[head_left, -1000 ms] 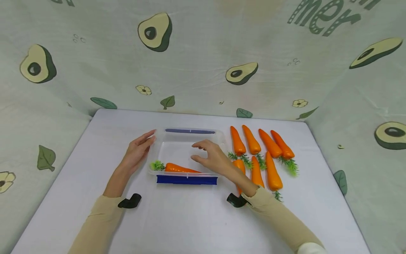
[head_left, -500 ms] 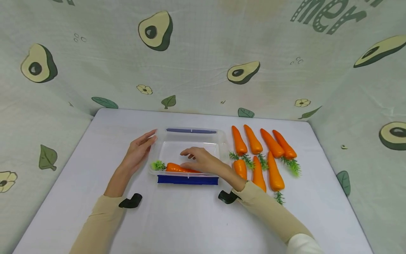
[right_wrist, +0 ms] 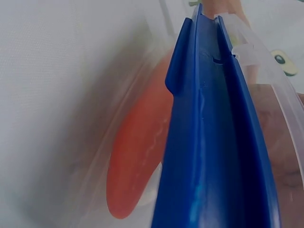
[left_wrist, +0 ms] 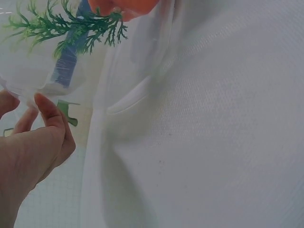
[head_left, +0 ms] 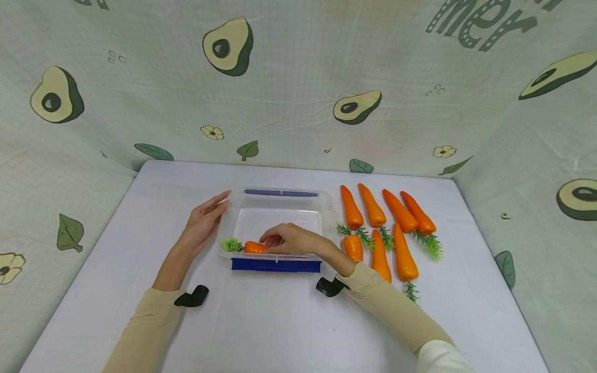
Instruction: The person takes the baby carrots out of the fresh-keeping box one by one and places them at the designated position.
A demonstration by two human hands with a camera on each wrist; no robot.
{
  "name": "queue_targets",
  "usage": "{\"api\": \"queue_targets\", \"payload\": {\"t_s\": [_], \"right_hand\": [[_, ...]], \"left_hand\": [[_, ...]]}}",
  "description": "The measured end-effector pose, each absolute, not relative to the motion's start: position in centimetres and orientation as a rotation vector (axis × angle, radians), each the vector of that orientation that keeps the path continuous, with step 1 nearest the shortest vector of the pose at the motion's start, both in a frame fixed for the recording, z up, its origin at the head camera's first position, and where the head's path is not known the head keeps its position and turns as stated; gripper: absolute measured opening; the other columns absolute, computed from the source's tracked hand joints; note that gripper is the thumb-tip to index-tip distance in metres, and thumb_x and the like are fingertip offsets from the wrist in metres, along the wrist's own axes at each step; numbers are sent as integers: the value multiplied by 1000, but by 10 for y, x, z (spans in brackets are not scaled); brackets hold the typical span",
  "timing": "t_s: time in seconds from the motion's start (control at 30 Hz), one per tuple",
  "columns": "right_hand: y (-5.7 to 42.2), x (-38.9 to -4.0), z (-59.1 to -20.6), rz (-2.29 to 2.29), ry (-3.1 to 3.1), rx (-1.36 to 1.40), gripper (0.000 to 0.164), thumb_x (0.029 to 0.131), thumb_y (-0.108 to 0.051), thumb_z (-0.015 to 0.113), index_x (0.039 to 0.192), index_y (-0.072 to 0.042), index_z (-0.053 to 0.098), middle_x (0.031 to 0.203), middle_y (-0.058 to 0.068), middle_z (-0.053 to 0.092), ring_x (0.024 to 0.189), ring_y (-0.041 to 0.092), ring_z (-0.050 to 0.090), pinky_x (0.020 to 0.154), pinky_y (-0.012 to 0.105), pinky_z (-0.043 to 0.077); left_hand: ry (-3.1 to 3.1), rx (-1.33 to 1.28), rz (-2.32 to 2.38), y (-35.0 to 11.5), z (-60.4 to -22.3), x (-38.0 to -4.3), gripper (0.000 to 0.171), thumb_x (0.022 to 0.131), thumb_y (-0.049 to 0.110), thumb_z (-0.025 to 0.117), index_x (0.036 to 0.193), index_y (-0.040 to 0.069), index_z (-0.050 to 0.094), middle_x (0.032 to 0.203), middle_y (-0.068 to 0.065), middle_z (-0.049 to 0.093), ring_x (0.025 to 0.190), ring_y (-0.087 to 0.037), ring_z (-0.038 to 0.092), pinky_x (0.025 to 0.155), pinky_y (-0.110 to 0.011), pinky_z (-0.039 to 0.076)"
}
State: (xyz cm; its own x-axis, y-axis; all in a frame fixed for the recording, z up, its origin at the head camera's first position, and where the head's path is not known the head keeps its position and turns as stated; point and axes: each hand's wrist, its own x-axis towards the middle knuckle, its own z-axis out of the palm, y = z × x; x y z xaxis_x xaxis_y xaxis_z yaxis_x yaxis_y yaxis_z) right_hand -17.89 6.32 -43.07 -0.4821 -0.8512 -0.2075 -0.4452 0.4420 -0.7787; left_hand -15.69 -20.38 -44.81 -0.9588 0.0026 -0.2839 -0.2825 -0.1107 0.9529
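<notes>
A clear plastic food container [head_left: 328, 215] with blue clasps stands at the middle of the table. Inside, along its near wall, lies an orange carrot [head_left: 254, 248], leafy green top to the left. My right hand [head_left: 296, 241] reaches over the near wall, curled fingers and thumb around the carrot, covering its tapering part. Through the clear wall in the right wrist view, the carrot [right_wrist: 137, 142] shows beside the folded-down blue clasp [right_wrist: 204, 133]. My left hand [head_left: 199, 225] holds the container's left side; in the left wrist view its fingertips [left_wrist: 42, 102] are at the rim.
Several more carrots with green tops, such as the carrot [head_left: 404, 254], lie in two rows right of the container. My right sleeve [head_left: 392, 305] passes over the front of the nearer row. A patterned cloth [head_left: 289, 77] hangs behind the white table [head_left: 261, 326].
My right hand has moved left and down inside the container, from above its floor onto the carrot, and its fingers have closed. The left hand has stayed at the container's side.
</notes>
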Motion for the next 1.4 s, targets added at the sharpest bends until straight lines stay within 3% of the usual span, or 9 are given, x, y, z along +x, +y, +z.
{"api": "queue_targets", "payload": {"t_s": [0.2, 0.47, 0.73, 1.07, 1.4], "right_hand": [[65, -180, -428, -870, 2082, -1124, 26, 99, -2, 67, 124, 4, 69, 109, 12, 73, 96, 16, 68, 86, 17, 53], [67, -181, -426, -888, 2066, -1105, 27, 100, -3, 65, 126, 4, 69, 112, 12, 73, 100, 16, 68, 92, 21, 54], [65, -182, -429, -810, 2049, -1182, 30, 98, 2, 65, 127, 5, 68, 116, 13, 72, 101, 14, 67, 92, 20, 53], [77, -179, -417, -881, 2077, -1118, 35, 99, -6, 69, 133, 2, 66, 125, 14, 70, 106, 19, 68, 95, 25, 55], [97, -176, -400, -1004, 2188, -1053, 41, 96, -14, 75, 132, 2, 66, 126, 13, 70, 108, 21, 67, 97, 38, 56]], "left_hand": [[1965, -307, 2173, -204, -447, -156, 63, 104, 31, 64, 158, 10, 41, 164, -9, 31, 132, -8, 39, 113, -21, 33], [1989, -321, 2131, -205, -446, -155, 63, 104, 35, 63, 159, 14, 41, 166, -6, 27, 139, -11, 35, 122, -32, 25], [1982, -314, 2133, -206, -446, -155, 62, 104, 35, 63, 159, 15, 41, 167, -5, 27, 143, -13, 33, 124, -34, 22], [1979, -283, 2147, -205, -447, -155, 62, 105, 32, 62, 159, 13, 40, 168, -6, 24, 148, -15, 27, 124, -33, 22], [1958, -251, 2170, -206, -447, -154, 63, 104, 32, 63, 160, 14, 39, 168, -7, 23, 147, -13, 27, 123, -30, 22]]}}
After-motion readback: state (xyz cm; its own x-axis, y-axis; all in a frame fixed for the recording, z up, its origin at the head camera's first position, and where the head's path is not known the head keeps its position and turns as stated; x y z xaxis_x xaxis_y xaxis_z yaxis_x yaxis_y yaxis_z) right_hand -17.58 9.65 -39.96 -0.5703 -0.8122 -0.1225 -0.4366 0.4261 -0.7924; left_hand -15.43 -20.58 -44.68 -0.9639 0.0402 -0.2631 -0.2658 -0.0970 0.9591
